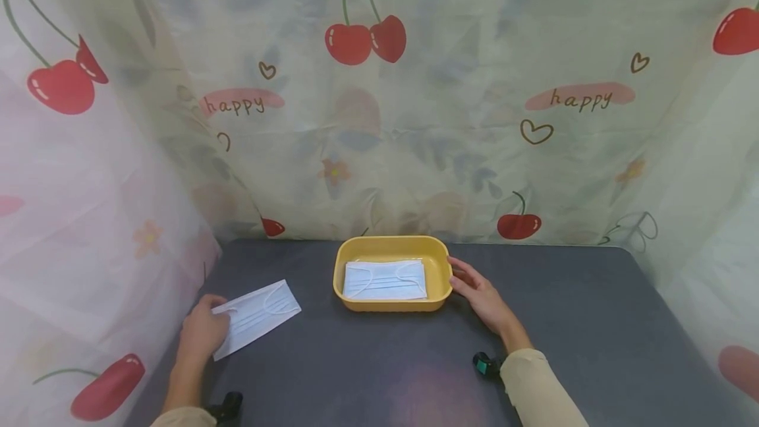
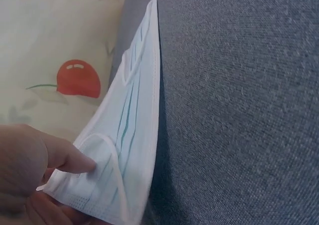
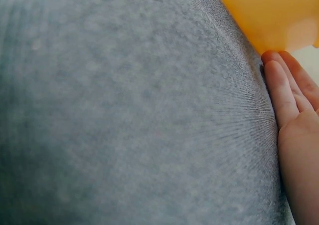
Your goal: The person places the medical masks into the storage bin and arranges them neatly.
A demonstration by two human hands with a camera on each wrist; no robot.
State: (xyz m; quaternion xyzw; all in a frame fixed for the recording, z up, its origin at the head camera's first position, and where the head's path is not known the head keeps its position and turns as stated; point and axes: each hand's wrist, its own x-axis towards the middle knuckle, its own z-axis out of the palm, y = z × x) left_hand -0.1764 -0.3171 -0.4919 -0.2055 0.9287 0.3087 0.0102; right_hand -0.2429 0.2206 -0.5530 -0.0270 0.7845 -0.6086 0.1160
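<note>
Covering the bench: grey cloth tabletop [image 1: 593, 321]. Yellow tray [image 1: 439, 262], rear centre, one folded mask [image 1: 385, 280] flat inside. Loose face mask [image 1: 261, 312], front left, near corner lifted. Right hand [image 1: 483, 296], fingers straight, touching the tray's right wall, steadying. Left hand [image 1: 201, 335], thumb and fingers pinching that corner. Step judged: pickup begun; next calls for a clean lift and carry over the rim.

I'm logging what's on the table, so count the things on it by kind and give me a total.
Masks: 2, one pinched by the left hand, one in the tray
Trays: 1, yellow, touched by the right hand
Total: 3
</note>
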